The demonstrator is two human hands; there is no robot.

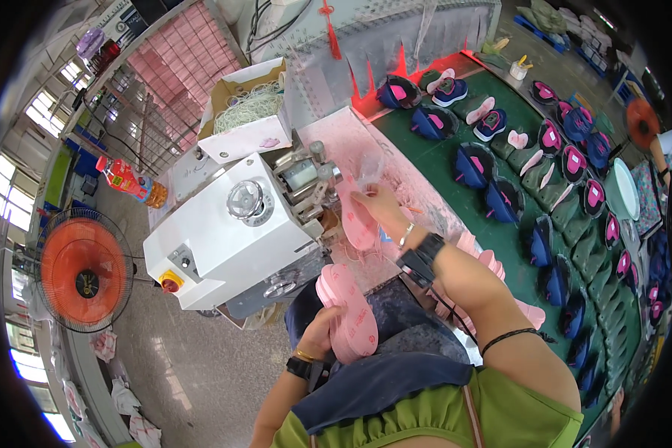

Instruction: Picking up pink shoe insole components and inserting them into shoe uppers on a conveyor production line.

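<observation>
My left hand [320, 334] is closed around a small stack of pink insoles [355, 321] over my lap, with the thumb across the top one. Farther ahead, my right hand [381, 208] grips the edge of a single pink insole [358, 226]. That insole reaches up against the metal rollers [305, 176] of a white bench machine [231, 231]. Pink dust and scraps cover the worktop [425, 198] around it. More pink insoles [491, 263] are piled beside my right forearm, which partly hides them.
An open cardboard box of pale strings [240, 88] stands behind the machine, a red-labelled bottle [132, 181] beside it. An orange fan [86, 275] is at left. To the right, a green conveyor [519, 246] carries rows of navy-and-pink shoes [489, 124]. Another person's arm shows at far right.
</observation>
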